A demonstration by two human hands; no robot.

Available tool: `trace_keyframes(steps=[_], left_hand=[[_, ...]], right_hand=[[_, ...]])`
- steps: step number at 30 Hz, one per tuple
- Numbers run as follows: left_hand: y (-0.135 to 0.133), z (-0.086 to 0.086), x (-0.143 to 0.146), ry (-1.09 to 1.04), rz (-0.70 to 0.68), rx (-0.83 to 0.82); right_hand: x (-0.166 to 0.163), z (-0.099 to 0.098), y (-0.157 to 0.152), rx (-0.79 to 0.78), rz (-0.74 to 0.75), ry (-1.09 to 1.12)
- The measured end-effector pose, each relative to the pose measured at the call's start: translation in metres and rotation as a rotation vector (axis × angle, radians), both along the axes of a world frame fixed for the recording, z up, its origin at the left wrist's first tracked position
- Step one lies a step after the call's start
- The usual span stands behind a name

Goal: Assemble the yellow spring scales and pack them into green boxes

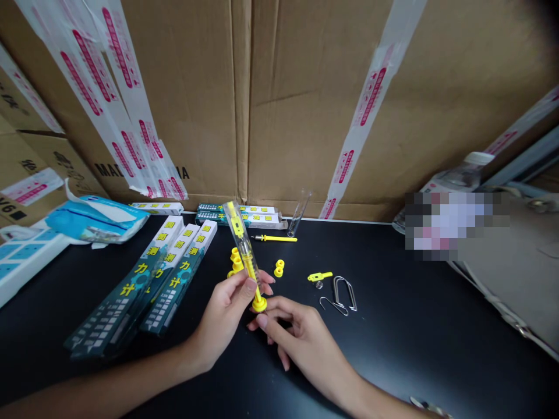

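A clear tubular spring scale (pixel 243 247) with yellow inner parts leans up and slightly left above the black table. My left hand (pixel 233 297) is closed around its lower part, thumb in front. At the bottom end, just under the yellow cap (pixel 259 304), the thumb and fingers of my right hand (pixel 294 329) are pinched on the scale; the exact part between the fingertips is hidden. Behind my hands lie yellow caps (pixel 279 268), a yellow rod with a metal end (pixel 279 238) and an empty clear tube (pixel 300 214). To the right lie a flat yellow piece (pixel 320 276) and metal hooks (pixel 345 293).
Printed spring scale boxes (pixel 177 279) lie on the left, with more along the back. A blue tissue pack (pixel 98 218) rests beside a white power strip (pixel 20 265). Cardboard boxes (pixel 297 105) wall the back. A plastic bottle (pixel 458 174) and beige bag (pixel 510 273) stand right.
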State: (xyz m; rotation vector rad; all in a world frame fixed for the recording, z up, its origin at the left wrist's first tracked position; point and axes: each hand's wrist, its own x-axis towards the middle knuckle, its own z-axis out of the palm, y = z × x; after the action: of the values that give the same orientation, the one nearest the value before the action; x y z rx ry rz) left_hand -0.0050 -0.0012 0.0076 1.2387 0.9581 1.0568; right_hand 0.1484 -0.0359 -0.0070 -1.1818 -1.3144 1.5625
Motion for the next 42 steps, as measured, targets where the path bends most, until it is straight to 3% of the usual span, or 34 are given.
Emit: trace_keyframes(steps=[8, 19, 42], left_hand=[[-0.0016, 0.0012, 0.0032, -0.078, -0.128, -0.028], [-0.0009, -0.0002, 0.0003, -0.063, -0.081, 0.013], [0.0034, -0.0079, -0.0004, -0.022, -0.169, 0.078]], right_hand=[[0.0028, -0.0024, 0.0008, 0.001, -0.018, 0.039], [0.0023, -0.0017, 0.0033, -0.036, -0.036, 0.065], [0.0063, -0.0033, 0.0004, -0.010, 0.057, 0.103]])
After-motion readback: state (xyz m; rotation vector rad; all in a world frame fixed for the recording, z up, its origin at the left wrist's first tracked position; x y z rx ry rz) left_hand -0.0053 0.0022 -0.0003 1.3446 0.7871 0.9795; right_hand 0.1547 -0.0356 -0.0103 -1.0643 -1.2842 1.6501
